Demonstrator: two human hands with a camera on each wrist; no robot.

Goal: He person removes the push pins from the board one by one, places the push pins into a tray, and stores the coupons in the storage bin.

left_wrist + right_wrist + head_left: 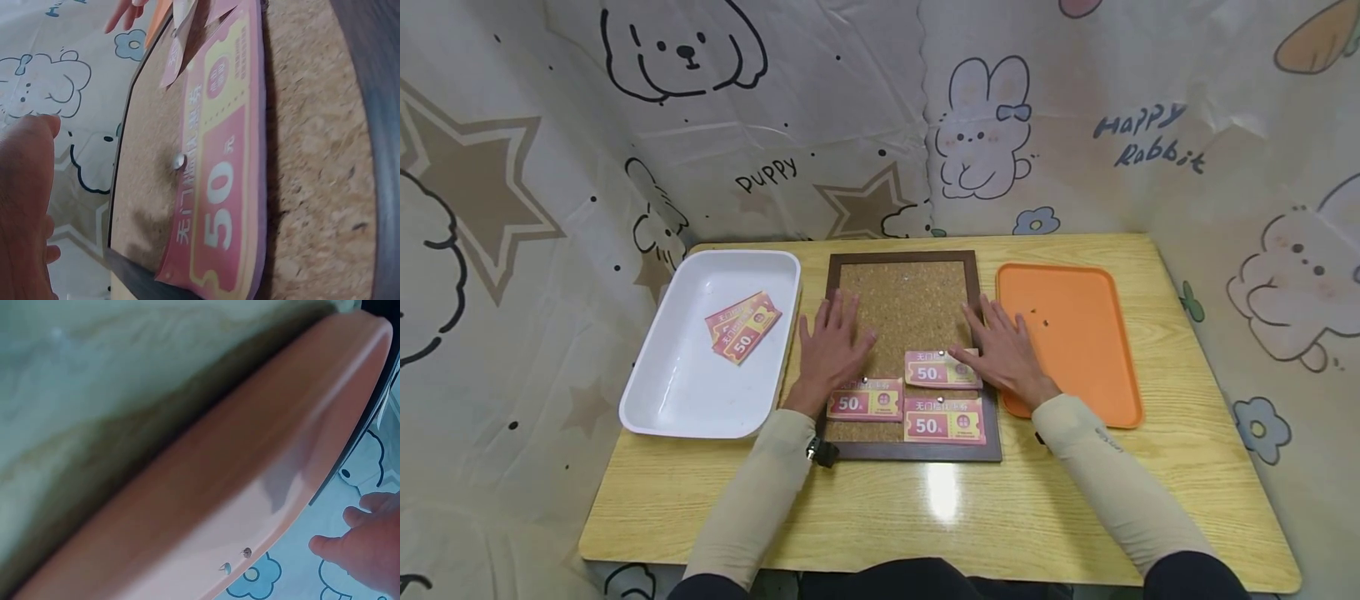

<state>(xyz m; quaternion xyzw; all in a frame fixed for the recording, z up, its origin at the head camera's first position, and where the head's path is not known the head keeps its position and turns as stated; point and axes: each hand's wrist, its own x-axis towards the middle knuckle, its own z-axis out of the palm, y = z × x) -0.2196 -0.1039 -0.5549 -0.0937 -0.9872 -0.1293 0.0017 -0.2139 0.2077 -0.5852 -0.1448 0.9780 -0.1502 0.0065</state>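
Observation:
A cork board (pixel 898 308) with a dark brown frame lies on the table between my two hands. Over its left edge my left hand (pixel 833 348) is spread with straight fingers. The right hand (pixel 1006 348), fingers also extended, lies along the right edge, its thumb overlapping a pink 50 coupon (pixel 932 372) in the head view. Below it is another coupon (pixel 945 422), and a third coupon (pixel 863 403) sits at the lower left, near my left wrist. A silver thumbtack (pixel 179 161) fixes that third coupon at its top edge, and its bottom edge lifts off the cork.
To the left stands a white tray (pixel 662 392) holding overlapping pink coupons (pixel 745 327). An orange tray (pixel 1082 367) at the right carries two small thumbtacks (pixel 247 552). Cartoon-printed cloth (pixel 865 108) rises behind and beside the wooden table (pixel 880 517).

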